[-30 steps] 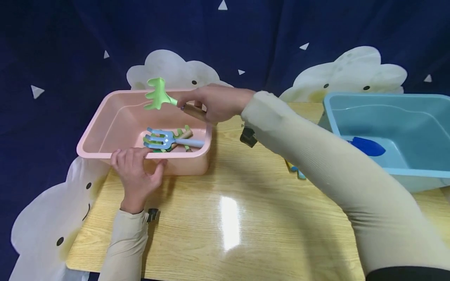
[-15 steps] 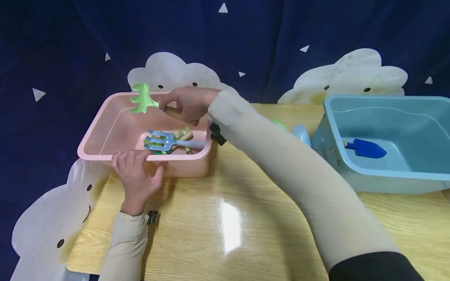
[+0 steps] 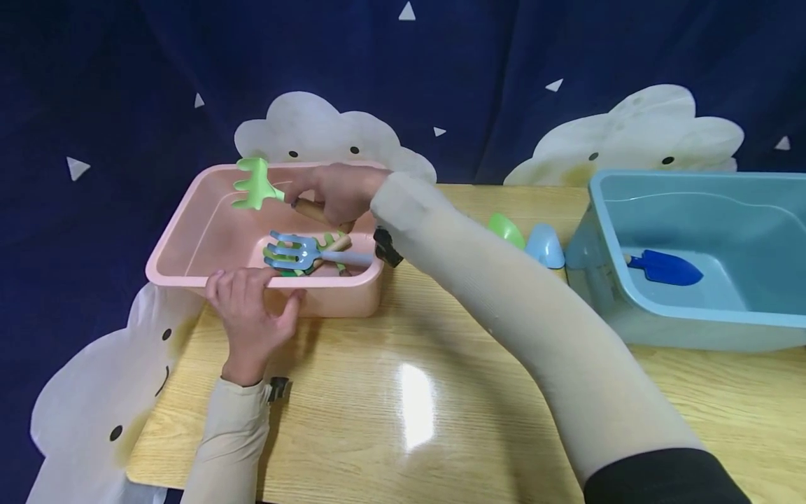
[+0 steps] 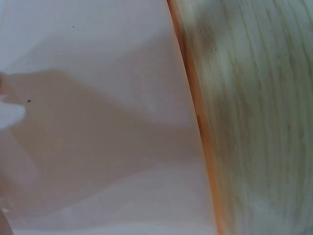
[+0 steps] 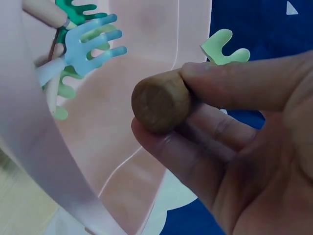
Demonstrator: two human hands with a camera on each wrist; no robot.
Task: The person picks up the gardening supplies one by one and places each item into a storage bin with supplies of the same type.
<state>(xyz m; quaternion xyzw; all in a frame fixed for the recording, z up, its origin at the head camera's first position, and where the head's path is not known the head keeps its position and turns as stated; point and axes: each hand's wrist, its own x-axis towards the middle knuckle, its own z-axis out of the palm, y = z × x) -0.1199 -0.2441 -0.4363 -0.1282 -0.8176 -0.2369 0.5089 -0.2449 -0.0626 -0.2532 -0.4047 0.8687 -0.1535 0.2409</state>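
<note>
The right hand [image 3: 343,192] grips a green rake [image 3: 255,185] by its wooden handle [image 5: 156,105] over the pink bin [image 3: 343,301], whose near rim [image 3: 334,282] the left hand [image 3: 255,315] apparently grasps.

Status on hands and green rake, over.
Right hand holds green rake over pink bin. Left hand grips bin's near rim. Blue fork lies inside.
</note>
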